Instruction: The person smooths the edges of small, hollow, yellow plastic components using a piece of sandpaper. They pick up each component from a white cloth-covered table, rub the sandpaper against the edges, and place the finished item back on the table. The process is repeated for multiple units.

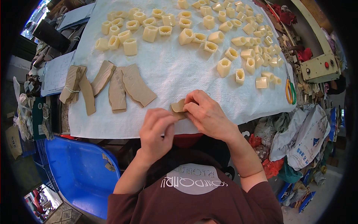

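Observation:
My right hand [209, 115] pinches a small curved piece of tan sheet material [178, 106] between thumb and fingers, above the front part of the white-covered table [160, 74]. Close to its left side is my left hand [157, 128], with fingers loosely bent and slightly blurred, the thumb apart from them; I see nothing held in it. Left of my hands lie several tan strips [137, 85] with wavy edges. A thin band ties the leftmost bundle of strips [71, 85]. Across the far side stand and lie many cream hollow tube-shaped pieces [150, 33].
Scissors with orange and green handles [290, 91] lie at the table's right edge. Papers [56, 74] and a dark cylinder [50, 35] are at the left. A blue plastic tub [80, 171] sits below. Plastic bags [302, 134] and a control box with buttons [320, 68] are right.

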Action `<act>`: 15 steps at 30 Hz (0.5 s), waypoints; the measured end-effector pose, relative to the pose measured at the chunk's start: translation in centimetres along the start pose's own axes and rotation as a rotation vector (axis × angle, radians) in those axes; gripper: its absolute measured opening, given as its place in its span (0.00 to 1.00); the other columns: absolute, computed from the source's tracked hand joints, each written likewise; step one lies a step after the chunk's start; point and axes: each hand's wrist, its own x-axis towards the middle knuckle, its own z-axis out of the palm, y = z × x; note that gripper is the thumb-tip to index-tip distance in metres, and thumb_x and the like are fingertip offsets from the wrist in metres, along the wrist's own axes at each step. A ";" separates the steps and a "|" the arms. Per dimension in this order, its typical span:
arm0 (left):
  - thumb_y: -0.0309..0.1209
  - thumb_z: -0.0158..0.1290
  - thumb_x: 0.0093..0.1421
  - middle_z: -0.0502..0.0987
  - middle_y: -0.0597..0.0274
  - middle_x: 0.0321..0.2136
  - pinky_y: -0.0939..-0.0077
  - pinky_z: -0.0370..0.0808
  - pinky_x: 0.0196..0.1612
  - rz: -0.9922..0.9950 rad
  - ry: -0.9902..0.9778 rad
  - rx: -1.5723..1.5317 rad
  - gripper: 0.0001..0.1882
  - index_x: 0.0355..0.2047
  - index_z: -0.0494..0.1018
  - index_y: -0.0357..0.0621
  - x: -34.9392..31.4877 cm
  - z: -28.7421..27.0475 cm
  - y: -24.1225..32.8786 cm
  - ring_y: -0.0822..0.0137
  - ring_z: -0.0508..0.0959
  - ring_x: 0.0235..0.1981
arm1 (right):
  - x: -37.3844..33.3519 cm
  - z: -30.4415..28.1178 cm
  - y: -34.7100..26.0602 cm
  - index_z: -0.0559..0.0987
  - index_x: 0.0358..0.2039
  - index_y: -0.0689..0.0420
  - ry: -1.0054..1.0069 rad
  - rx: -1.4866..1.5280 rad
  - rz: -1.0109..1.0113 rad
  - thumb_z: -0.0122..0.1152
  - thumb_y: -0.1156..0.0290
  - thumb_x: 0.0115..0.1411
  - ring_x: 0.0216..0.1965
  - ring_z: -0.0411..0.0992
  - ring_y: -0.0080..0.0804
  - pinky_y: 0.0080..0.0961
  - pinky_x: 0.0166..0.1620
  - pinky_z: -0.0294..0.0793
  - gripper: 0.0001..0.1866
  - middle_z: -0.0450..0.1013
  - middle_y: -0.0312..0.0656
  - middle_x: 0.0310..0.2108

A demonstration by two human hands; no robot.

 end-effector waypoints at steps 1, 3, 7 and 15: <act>0.15 0.52 0.42 0.72 0.57 0.31 0.71 0.70 0.37 0.098 -0.024 0.043 0.13 0.30 0.72 0.38 0.1 0.5 0.0 0.60 0.73 0.34 | -0.2 0.1 0.2 0.69 0.25 0.63 0.025 0.019 -0.022 0.54 0.82 0.44 0.35 0.66 0.40 0.29 0.34 0.70 0.06 0.65 0.44 0.32; 0.18 0.54 0.39 0.71 0.61 0.31 0.69 0.68 0.36 0.195 -0.070 0.197 0.12 0.28 0.72 0.39 0.3 1.5 0.3 0.61 0.72 0.35 | -0.8 0.5 0.8 0.69 0.28 0.62 0.126 0.148 0.004 0.53 0.80 0.48 0.34 0.66 0.35 0.26 0.34 0.69 0.06 0.66 0.43 0.32; 0.19 0.54 0.39 0.71 0.62 0.32 0.69 0.68 0.36 0.222 -0.114 0.338 0.13 0.30 0.73 0.39 0.4 2.1 0.6 0.61 0.71 0.37 | -3.0 -0.9 0.0 0.67 0.33 0.61 0.367 0.775 0.560 0.50 0.76 0.56 0.31 0.65 0.23 0.20 0.35 0.67 0.05 0.66 0.39 0.32; 0.17 0.53 0.40 0.72 0.59 0.30 0.70 0.69 0.34 0.178 -0.142 0.275 0.14 0.31 0.74 0.39 1.2 1.5 0.9 0.60 0.72 0.32 | -7.0 -5.9 2.3 0.66 0.42 0.60 0.903 0.856 0.510 0.52 0.80 0.56 0.37 0.71 0.26 0.21 0.40 0.70 0.13 0.73 0.46 0.36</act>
